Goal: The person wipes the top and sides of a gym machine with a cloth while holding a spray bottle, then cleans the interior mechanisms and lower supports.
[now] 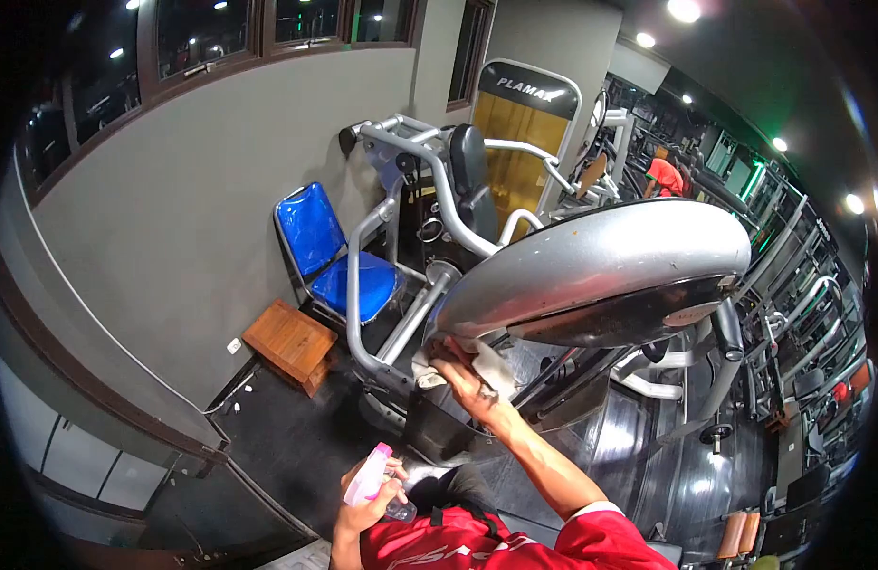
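Note:
My left hand [361, 516] is wrapped round a spray bottle [368, 477] with a pink and white spray head and a clear body, close in front of my red shirt. Stretched forward, my right hand [466, 382] presses a pale cloth [496, 371] against the lower near end of a large silver curved housing [601, 252] on a gym machine. Part of the cloth is hidden under the fingers. Below it stands a dark base section [444, 423] of the machine.
Silver frame tubes [361, 285] rise left of the housing. A blue chair [311, 228] and a wooden box [289, 342] stand by the grey wall. More gym machines line the right side. A person in a red top [665, 176] bends over far back.

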Action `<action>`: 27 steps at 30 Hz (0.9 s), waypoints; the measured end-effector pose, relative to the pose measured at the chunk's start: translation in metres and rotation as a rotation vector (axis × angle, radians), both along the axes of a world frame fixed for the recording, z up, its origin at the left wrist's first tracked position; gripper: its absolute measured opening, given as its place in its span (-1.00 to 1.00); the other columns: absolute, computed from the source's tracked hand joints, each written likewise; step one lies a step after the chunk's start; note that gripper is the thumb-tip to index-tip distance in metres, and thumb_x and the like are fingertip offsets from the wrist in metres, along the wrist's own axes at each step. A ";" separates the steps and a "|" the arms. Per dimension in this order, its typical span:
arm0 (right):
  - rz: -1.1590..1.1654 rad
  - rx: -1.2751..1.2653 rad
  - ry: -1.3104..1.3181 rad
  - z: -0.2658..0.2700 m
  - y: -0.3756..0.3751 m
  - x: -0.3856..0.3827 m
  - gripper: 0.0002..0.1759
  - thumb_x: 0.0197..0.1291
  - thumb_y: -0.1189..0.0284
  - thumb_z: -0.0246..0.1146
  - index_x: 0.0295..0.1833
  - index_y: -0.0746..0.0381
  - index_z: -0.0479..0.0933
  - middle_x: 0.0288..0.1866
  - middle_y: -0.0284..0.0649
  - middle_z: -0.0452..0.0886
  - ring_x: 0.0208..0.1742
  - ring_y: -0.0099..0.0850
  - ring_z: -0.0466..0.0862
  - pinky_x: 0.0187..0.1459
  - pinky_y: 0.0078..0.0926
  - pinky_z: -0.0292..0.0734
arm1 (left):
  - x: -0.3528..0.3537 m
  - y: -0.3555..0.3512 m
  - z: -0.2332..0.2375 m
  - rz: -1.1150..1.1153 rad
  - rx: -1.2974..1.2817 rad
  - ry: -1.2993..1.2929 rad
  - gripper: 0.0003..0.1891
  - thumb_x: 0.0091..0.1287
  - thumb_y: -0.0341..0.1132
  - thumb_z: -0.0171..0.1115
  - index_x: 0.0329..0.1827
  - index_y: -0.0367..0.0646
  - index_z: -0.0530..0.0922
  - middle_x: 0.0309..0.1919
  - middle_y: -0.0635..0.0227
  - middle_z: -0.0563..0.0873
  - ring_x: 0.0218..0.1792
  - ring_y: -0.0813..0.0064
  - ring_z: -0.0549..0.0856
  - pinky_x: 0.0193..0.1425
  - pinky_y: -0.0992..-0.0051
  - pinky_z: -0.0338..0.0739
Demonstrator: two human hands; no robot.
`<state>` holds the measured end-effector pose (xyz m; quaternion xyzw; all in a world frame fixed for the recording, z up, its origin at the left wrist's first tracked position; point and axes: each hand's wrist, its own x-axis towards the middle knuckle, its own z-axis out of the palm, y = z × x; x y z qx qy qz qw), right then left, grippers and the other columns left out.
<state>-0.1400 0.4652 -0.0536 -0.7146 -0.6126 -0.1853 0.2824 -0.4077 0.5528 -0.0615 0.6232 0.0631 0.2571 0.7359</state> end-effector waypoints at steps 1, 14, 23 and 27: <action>-0.050 -0.036 -0.029 -0.032 0.003 0.008 -0.51 -0.04 0.67 0.16 0.10 0.23 0.49 0.23 0.00 0.44 0.34 -0.10 0.37 0.26 -0.23 0.35 | -0.002 -0.001 0.000 -0.002 0.001 0.000 -0.75 0.27 -0.50 0.20 -0.02 -0.37 0.47 -0.33 0.19 0.67 -0.50 0.49 0.69 -0.38 0.53 0.59; 0.100 0.718 2.076 0.032 -0.040 -0.070 -0.48 0.32 0.13 0.05 0.28 0.19 0.33 0.18 -0.16 0.50 0.16 -0.25 0.53 0.22 -0.14 0.40 | -0.020 -0.001 0.000 0.024 -0.002 0.013 -0.74 0.25 -0.53 0.22 -0.01 -0.38 0.47 -0.33 0.19 0.68 -0.49 0.48 0.71 -0.38 0.53 0.60; -0.353 1.517 0.344 0.212 -0.110 -0.052 -0.40 0.33 0.08 0.03 0.29 0.27 0.23 0.09 -0.12 0.46 0.08 -0.29 0.51 0.15 -0.23 0.40 | -0.026 0.000 0.004 0.023 -0.003 0.033 -0.75 0.23 -0.54 0.21 -0.02 -0.37 0.49 -0.36 0.22 0.69 -0.49 0.51 0.71 -0.37 0.54 0.59; -0.744 0.698 -0.332 0.293 -0.137 0.007 -0.70 0.36 0.41 0.02 0.07 0.37 0.48 -0.05 -0.06 0.59 -0.06 -0.23 0.57 0.05 -0.39 0.37 | -0.028 0.002 0.005 0.022 0.047 0.016 -0.76 0.23 -0.53 0.22 -0.04 -0.35 0.51 -0.36 0.24 0.70 -0.51 0.53 0.71 -0.38 0.55 0.58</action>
